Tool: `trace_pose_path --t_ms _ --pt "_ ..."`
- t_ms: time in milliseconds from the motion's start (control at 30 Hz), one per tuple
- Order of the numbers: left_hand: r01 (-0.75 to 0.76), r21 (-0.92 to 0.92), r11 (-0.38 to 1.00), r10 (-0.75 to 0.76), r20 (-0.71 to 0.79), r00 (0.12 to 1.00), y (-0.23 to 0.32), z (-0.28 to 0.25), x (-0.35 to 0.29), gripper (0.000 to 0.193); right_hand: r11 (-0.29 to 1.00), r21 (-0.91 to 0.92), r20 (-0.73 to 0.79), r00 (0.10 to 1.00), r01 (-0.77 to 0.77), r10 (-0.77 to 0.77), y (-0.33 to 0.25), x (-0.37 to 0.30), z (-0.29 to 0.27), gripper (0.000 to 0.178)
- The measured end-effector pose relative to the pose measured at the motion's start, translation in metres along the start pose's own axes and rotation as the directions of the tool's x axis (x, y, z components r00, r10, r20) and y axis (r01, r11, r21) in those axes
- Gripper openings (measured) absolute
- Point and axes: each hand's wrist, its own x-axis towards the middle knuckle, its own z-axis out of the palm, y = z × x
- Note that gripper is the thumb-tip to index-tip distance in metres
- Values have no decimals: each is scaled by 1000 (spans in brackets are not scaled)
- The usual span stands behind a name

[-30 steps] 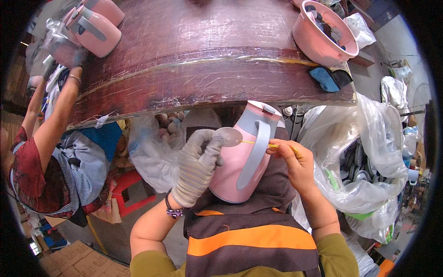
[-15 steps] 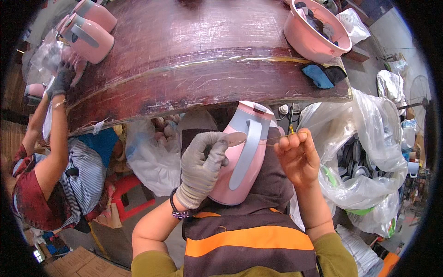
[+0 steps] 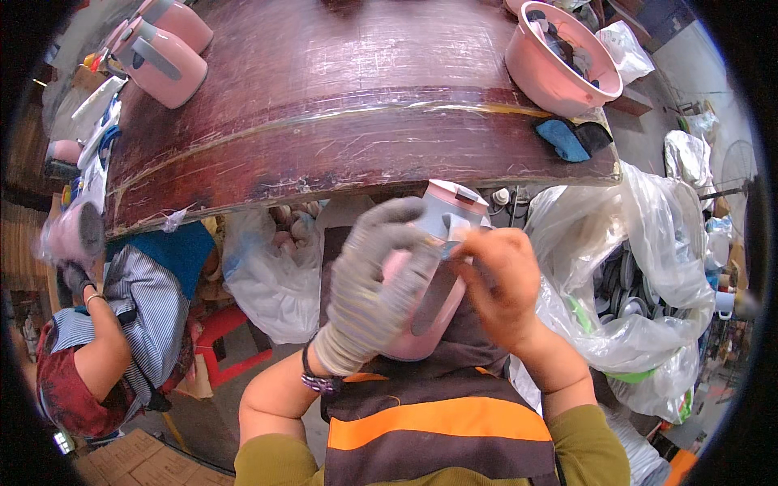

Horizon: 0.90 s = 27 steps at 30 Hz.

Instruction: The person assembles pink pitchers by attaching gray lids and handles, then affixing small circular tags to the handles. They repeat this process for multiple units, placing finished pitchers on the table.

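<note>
A pink jug (image 3: 420,344) with a grey upper part stands tilted on my lap, its lid end pointing to the table. My left hand (image 3: 374,283), in a striped grey work glove, spreads its fingers over the jug's left side. My bare right hand (image 3: 504,279) is curled in a pinch by the upper end of the handle, blurred by motion. A small bluish piece (image 3: 448,249) shows between the two hands' fingertips; I cannot tell what it is. The handle (image 3: 438,298) looks dark and is partly covered.
Ahead lies a worn dark red table (image 3: 324,97) with pink jugs (image 3: 166,69), a pink basin (image 3: 559,81) of dark parts and a blue-black cloth (image 3: 567,139). A plastic bag (image 3: 656,340) of grey parts stands right. At left a co-worker's gloved hand (image 3: 79,279) holds a pink jug.
My hands have come together over the jug's upper end. The pink piece in my left fingers and the thin strand to my right hand no longer show. The co-worker's hand left the table.
</note>
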Motion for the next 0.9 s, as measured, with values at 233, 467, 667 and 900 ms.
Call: trace_pose_path --t_ms 233,467,667,900 --pt "737 -311 601 -524 544 656 -7 12 -22 29 503 726 7 737 -469 676 49 -21 22 21" --pt "488 4 873 -480 194 856 11 -21 -42 24 418 800 -2 696 -429 718 93 -27 3 16" --pt "102 -322 941 -168 -185 968 50 -72 -16 15 461 685 303 795 -565 525 51 -30 -1 16" --pt "-124 -24 992 97 -485 869 0 -151 50 19 493 632 322 781 -598 535 55 -47 18 16"
